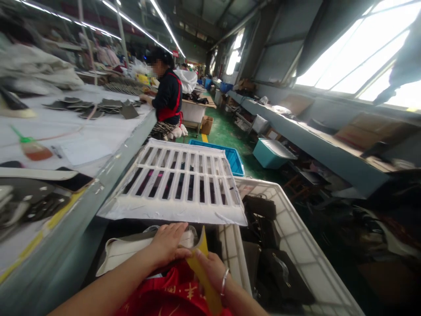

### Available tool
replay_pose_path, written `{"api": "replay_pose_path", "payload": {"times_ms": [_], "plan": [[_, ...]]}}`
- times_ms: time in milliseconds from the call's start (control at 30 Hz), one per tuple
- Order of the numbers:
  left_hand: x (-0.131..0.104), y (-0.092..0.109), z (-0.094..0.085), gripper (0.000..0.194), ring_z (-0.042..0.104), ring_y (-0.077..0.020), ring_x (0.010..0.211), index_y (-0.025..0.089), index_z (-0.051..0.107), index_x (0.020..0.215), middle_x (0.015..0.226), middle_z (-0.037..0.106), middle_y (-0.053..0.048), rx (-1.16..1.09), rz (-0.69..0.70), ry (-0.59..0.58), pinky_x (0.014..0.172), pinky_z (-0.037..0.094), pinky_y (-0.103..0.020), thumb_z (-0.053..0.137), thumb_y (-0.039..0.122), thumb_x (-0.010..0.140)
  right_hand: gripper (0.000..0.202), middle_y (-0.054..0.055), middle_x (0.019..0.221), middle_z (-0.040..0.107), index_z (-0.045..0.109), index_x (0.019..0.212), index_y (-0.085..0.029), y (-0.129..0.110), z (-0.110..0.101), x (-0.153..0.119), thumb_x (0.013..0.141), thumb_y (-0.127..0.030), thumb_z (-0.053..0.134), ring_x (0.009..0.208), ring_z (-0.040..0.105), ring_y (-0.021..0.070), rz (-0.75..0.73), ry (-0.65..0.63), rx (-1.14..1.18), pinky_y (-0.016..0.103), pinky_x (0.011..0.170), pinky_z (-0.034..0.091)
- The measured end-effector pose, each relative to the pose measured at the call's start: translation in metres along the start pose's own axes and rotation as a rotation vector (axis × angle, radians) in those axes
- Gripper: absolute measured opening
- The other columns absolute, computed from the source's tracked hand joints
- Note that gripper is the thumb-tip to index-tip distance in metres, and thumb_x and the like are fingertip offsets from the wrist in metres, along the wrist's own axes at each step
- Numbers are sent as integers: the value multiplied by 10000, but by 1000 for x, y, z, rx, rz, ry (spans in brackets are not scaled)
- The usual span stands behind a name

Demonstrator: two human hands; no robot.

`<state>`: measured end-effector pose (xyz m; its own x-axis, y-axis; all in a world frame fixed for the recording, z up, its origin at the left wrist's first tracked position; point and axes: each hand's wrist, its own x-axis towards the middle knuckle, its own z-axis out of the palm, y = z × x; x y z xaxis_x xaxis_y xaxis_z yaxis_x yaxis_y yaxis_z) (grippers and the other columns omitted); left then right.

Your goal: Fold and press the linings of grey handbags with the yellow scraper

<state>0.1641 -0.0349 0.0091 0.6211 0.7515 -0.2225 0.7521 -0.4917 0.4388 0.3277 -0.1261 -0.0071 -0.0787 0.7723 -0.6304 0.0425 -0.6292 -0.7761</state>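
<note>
My right hand (211, 268), with a silver bangle at its wrist, is closed on a thin yellow sheet (201, 263) that stands tilted in front of my body. My left hand (168, 242) lies over a cream-white leather-like piece (126, 251), its fingers on top and its thumb on the near side. That thumb is close to the yellow sheet's edge. Just beyond the left fingertips shows some clear plastic (195, 235). Red cloth with gold lettering (174, 285) covers my lap. Much of the cream-white piece is hidden under the left hand and forearm.
A white slatted rack (177, 210) stands ahead. To the right, a white crate (286, 199) holds dark bags (286, 272). On the left is a worktable (108, 173) with dark pieces (130, 110) and a glue bottle (36, 149). A co-worker (168, 94) stands further along it.
</note>
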Motion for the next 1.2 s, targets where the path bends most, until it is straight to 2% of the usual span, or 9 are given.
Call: {"api": "replay_pose_path", "payload": {"times_ms": [100, 200, 267, 367, 433, 567, 733, 900, 1200], "plan": [[-13, 7, 2, 817, 344, -289, 1283, 171, 348, 1360, 1408, 371, -134, 7, -26, 63, 1066, 224, -494, 571, 603, 703, 596, -1, 438, 492, 553, 677, -123, -2, -14, -1, 644, -717, 519, 328, 443, 117, -34, 52, -55, 233, 338, 329], [-41, 0, 1, 814, 285, -257, 1321, 191, 306, 1379, 1437, 329, -99, -24, 57, 152, 1104, 154, -494, 545, 616, 727, 514, -31, 497, 489, 594, 807, -120, -16, -21, 5, 620, -594, 663, 442, 459, 93, -295, 177, 79, 219, 444, 381], [-72, -16, -1, 676, 280, -248, 1325, 217, 322, 1369, 1429, 351, -80, -67, 87, 323, 1108, 135, -510, 494, 546, 805, 502, -24, 555, 516, 591, 873, -131, -29, -16, 10, 621, -553, 693, 529, 501, 105, -427, 178, 169, 231, 536, 426], [-119, -58, -3, 484, 310, -212, 1312, 214, 385, 1326, 1393, 409, -66, -279, -190, 700, 1117, 188, -438, 393, 426, 891, 569, -14, 515, 501, 563, 771, -130, -51, 5, 18, 616, -675, 610, 440, 492, 112, -395, 67, 24, 247, 462, 403], [-141, -88, 0, 478, 378, -213, 1274, 180, 440, 1278, 1354, 457, -78, -595, -429, 799, 1085, 281, -400, 343, 456, 900, 617, -14, 470, 494, 541, 805, -141, -68, 21, 24, 658, -738, 493, 354, 472, 124, -283, -55, -212, 244, 380, 354], [-149, -119, 14, 534, 427, -229, 1239, 124, 503, 1238, 1306, 513, -90, -1148, -493, 698, 1050, 345, -374, 357, 493, 882, 580, 32, 499, 554, 539, 932, -167, -109, 50, 42, 808, -677, 293, 352, 523, 176, -167, -124, -841, 284, 387, 386], [-130, -118, 17, 520, 452, -239, 1215, 140, 549, 1206, 1272, 548, -65, -1408, -392, 689, 1066, 314, -378, 361, 502, 884, 485, 167, 780, 657, 638, 892, -141, -147, 84, 78, 815, -573, 432, 744, 637, 302, -468, -117, -1598, 382, 622, 446], [-121, -123, 18, 472, 469, -240, 1184, 179, 552, 1199, 1270, 544, -47, -1433, -411, 663, 1066, 283, -375, 370, 483, 888, 339, 127, 884, 661, 646, 894, -158, -157, 128, 114, 875, -395, 404, 831, 614, 277, -663, -194, -1735, 401, 732, 417], [-125, -141, 19, 590, 516, -287, 1101, 178, 464, 1272, 1213, 560, -76, -1741, -248, 513, 895, 431, -375, 577, 380, 729, 466, 72, 756, 628, 649, 762, -167, -142, 199, 151, 917, -441, 305, 742, 564, 190, -983, -266, -1616, 352, 721, 344]]}}
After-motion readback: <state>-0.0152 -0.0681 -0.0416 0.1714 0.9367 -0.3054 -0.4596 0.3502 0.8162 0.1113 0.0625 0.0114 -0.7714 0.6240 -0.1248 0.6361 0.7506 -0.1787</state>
